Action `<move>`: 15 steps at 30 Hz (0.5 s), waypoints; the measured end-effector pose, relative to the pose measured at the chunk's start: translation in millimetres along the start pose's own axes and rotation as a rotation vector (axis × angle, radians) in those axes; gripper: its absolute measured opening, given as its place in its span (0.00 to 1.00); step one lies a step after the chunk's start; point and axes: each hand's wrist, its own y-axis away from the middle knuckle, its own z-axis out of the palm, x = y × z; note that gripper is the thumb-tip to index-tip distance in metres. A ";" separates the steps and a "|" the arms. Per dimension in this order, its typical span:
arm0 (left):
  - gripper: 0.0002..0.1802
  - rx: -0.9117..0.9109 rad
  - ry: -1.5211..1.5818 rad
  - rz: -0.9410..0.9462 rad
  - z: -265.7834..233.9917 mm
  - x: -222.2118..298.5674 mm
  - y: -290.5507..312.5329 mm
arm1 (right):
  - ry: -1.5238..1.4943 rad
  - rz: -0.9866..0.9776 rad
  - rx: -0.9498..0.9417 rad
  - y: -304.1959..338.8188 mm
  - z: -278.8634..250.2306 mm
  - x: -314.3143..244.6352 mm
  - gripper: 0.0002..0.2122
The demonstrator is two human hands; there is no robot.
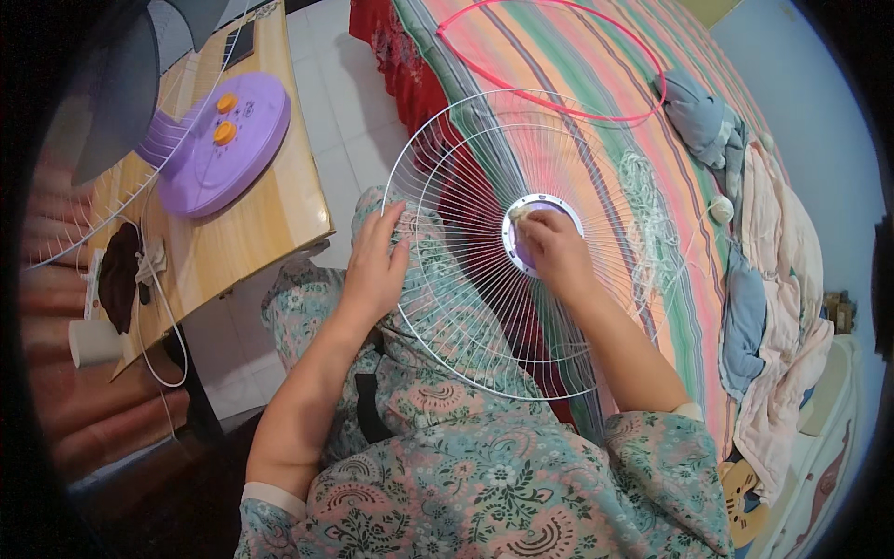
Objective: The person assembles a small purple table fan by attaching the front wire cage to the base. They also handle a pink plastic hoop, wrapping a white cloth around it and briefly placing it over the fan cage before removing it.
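A round white wire fan grille [452,321] lies over my lap and the bed edge. My left hand [372,270] is closed on the grille's rim at its left side. At the center, my right hand [557,247] pinches a small pale wad of cloth [520,215] against the hub [523,256], which has a white ring and a purple middle. The fingers hide most of the wad. To the left, a purple fan base [228,168] with two orange knobs stands on a wooden table, below dark fan blades [107,102].
The wooden table [303,200] carries a dark cloth [119,270], a white cable [172,317] and a white cup-like object [93,343]. On the striped bedspread [596,51] lie a pink hoop [507,86], tangled white string [643,224] and crumpled clothes [778,270].
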 end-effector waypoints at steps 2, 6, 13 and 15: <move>0.25 0.007 -0.005 -0.006 0.8 1.2 0.0 | -0.072 -0.074 -0.094 5.7 -1.7 -1.4 0.17; 0.29 0.016 -0.002 -0.007 -1.0 -6.6 1.1 | -0.129 -0.001 -0.345 8.1 -26.5 -13.6 0.22; 0.31 -0.004 -0.026 -0.032 -1.0 -13.1 1.2 | -0.009 -0.121 -0.587 15.4 -57.4 -7.5 0.22; 0.31 -0.010 -0.020 -0.033 -1.2 -11.8 0.7 | 0.041 -0.147 -0.605 14.9 -63.2 -2.8 0.21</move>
